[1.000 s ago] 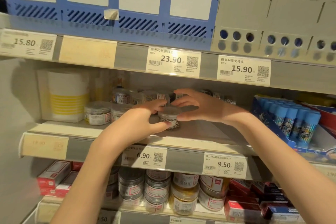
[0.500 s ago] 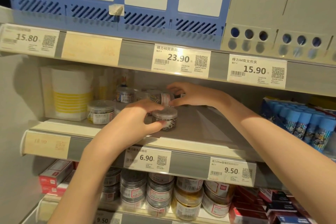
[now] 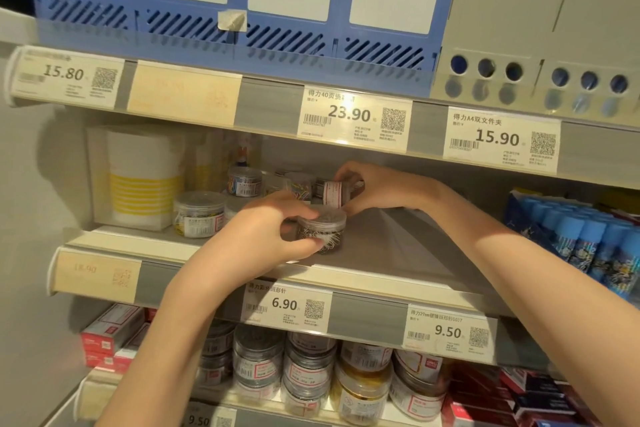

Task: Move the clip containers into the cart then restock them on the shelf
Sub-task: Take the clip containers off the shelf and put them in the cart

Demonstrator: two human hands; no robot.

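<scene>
Left hand (image 3: 263, 236) wrapped round small clear round plastic tub of silver paper clips (image 3: 322, 230) on grey middle shelf (image 3: 398, 253), right hand (image 3: 367, 189) pinching red-labelled tub (image 3: 334, 192) further back, probably light, rigid, slick-sided, so best gripped around the sides below the lid.

The left hand (image 3: 263, 232) grips a clear clip tub (image 3: 323, 230) standing on the shelf (image 3: 398, 253). Behind it, the right hand (image 3: 377, 187) holds a labelled tub (image 3: 337, 193) tipped on its side.

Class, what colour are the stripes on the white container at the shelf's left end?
Yellow stripes, horizontal, seen in the head view.
</scene>
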